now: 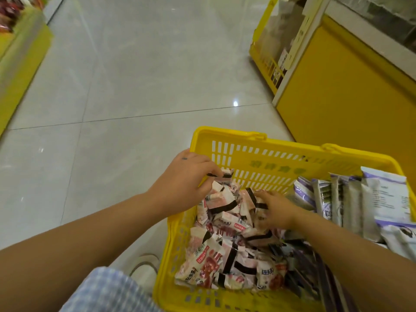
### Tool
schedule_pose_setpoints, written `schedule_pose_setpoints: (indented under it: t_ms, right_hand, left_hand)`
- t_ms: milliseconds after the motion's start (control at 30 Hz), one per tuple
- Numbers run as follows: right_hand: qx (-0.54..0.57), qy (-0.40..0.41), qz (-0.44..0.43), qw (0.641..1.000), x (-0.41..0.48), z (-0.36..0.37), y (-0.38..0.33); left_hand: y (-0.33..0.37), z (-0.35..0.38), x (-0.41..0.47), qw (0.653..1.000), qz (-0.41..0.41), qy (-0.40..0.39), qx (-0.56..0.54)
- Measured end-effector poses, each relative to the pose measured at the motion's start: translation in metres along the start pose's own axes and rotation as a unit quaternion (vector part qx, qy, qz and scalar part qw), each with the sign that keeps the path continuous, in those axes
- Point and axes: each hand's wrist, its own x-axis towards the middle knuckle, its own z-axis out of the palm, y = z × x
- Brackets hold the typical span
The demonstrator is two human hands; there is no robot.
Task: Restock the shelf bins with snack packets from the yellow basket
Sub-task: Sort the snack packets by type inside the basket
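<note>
A stock worker crouches over a yellow basket (227,137) set on the tiled floor (135,86) of a shop aisle, both bare arms reaching down into it. The left grip (186,185) is at the basket's far left corner, fingers curled round the top of the pink-and-white snack packets (225,224) heaped along that side, apparently gathering several at once rather than one by one. The right grip (274,210) is pushed into the same heap from the other side, fingers bent down among the packets. Blur and the pile itself hide whether it has closed on any, so that cannot be told.

The packets lie loose and jumbled, which likely explains the two-handed scoop: the hands work from opposite sides to bunch slippery wrappers together. A second kind, the purple-and-white packets (382,199), stands stacked on edge along the basket's right side, untouched and kept apart from the pink ones.

The basket sits just beside the foot of a yellow shelf unit (337,97) on the right, near enough, it seems, for short trips between basket and shelf. Another yellow shelf (20,52) runs along the far left of the aisle, well apart. No shelf bin shows clearly here, and nothing has left the basket in this handful. The restocking of this lot looks barely begun.
</note>
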Motion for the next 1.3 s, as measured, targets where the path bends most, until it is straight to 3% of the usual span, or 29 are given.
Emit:
schedule_pose_setpoints:
  t_ms: [100,567,800,1000,1300]
  right_hand:
    - [-0.078,-0.076,0.022,0.994,0.007,0.014,0.013]
    - [-0.258,-0.069,0.036,0.963,0.027,0.014,0.012]
    - [-0.348,-0.036,-0.066,0.934,0.021,0.012,0.012]
    - [-0.294,-0.09,-0.039,0.951,0.025,0.015,0.008]
    - [-0.171,-0.042,-0.074,0.982,-0.006,-0.027,0.012]
  left_hand:
    - [-0.002,0.005,-0.003,1.0,-0.017,-0.006,-0.007]
    - [-0.002,0.005,-0.001,0.999,-0.02,-0.001,-0.025]
    - [-0.002,0.004,-0.002,1.0,-0.021,-0.008,-0.019]
    - [-0.003,0.006,-0.001,1.0,-0.02,-0.002,-0.017]
    - [-0.008,0.009,-0.003,0.995,-0.027,0.04,-0.091]
